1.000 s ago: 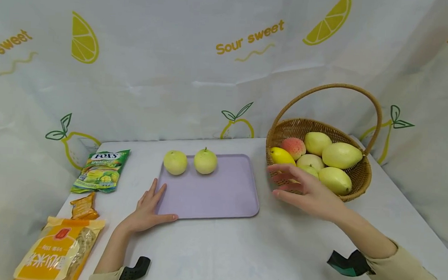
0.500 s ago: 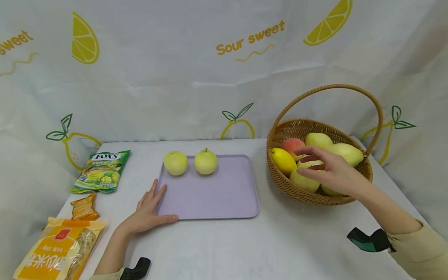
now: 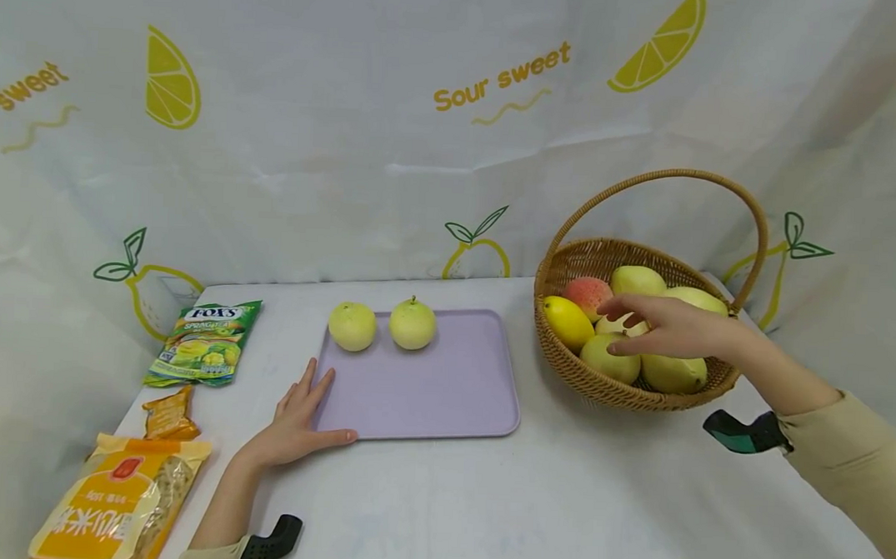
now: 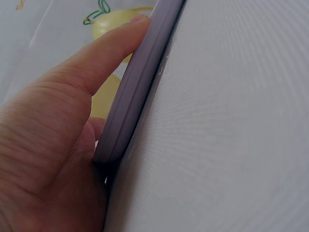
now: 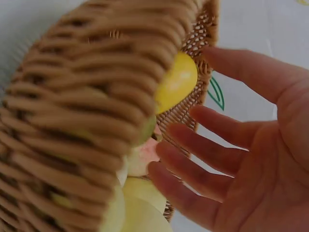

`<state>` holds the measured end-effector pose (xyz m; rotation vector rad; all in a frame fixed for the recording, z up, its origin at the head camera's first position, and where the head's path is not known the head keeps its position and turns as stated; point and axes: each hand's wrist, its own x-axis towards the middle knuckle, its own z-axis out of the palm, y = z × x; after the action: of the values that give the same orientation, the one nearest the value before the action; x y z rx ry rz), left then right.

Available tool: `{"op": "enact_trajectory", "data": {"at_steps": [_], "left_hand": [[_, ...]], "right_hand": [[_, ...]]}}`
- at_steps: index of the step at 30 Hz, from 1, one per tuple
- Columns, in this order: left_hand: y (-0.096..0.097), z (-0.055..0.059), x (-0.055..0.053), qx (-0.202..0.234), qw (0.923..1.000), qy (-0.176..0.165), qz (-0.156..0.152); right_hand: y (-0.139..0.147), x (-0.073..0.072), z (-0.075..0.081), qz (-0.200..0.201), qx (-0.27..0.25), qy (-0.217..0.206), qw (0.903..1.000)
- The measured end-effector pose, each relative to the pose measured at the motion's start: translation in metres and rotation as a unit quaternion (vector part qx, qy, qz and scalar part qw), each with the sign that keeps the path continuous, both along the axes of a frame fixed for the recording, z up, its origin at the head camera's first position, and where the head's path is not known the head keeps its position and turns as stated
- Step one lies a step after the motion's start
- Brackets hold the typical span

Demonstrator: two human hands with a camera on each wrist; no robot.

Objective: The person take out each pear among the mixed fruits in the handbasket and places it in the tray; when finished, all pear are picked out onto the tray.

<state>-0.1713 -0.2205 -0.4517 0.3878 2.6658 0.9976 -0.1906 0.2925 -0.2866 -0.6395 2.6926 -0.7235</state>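
Observation:
My left hand (image 3: 291, 427) rests at the near left corner of a lilac tray (image 3: 428, 395), fingers spread along its left side and thumb on its front edge. Two round pale-green pears (image 3: 352, 326) sit at the tray's back left. Over a wicker basket (image 3: 601, 393) hovers my right hand (image 3: 679, 327), fingers loosely bent and nothing held. Beneath it lie a round pale-green pear (image 3: 605, 361), a yellow lemon-like fruit (image 3: 566, 322), a peach (image 3: 586, 294) and several other pale fruits, partly hidden. The right wrist view shows that palm (image 5: 260, 169) beside the basket, fingers apart from the fruit.
A green candy bag (image 3: 203, 344), a small orange packet (image 3: 169, 415) and a yellow food bag (image 3: 119, 499) line the left side. The basket's tall handle (image 3: 678, 173) arches above the fruit. A printed white cloth (image 3: 310, 182) hangs behind the table.
My right hand has moved right and slightly up from the basket's near left rim to above its fruit. The left hand and the tray stay still.

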Motion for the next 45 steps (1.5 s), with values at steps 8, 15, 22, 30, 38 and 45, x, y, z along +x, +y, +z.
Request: {"op": "enact_trajectory", "data": {"at_steps": [8,15,22,30,38,45], "left_hand": [[0.0,-0.001,0.001,0.004,1.0,0.006,-0.003],[0.0,0.002,0.001,0.001,1.0,0.001,0.0],[0.0,0.002,0.002,0.006,1.0,-0.005,-0.002],[0.0,0.003,0.002,0.005,0.9999,-0.012,-0.001],[0.0,0.003,0.002,0.007,1.0,-0.006,-0.001],[-0.001,0.0,0.001,0.003,1.0,-0.002,0.0]], "right_hand": [[0.003,-0.018,0.01,0.038,0.099,-0.077,0.9914],[0.002,-0.034,0.006,0.044,0.13,-0.135,0.9813],[0.0,-0.045,-0.001,0.051,0.146,-0.172,0.9729],[-0.003,-0.049,-0.006,0.049,0.168,-0.196,0.9649],[-0.002,-0.05,-0.011,0.043,0.151,-0.214,0.9641],[0.0,-0.051,-0.017,0.054,0.138,-0.203,0.9679]]}}
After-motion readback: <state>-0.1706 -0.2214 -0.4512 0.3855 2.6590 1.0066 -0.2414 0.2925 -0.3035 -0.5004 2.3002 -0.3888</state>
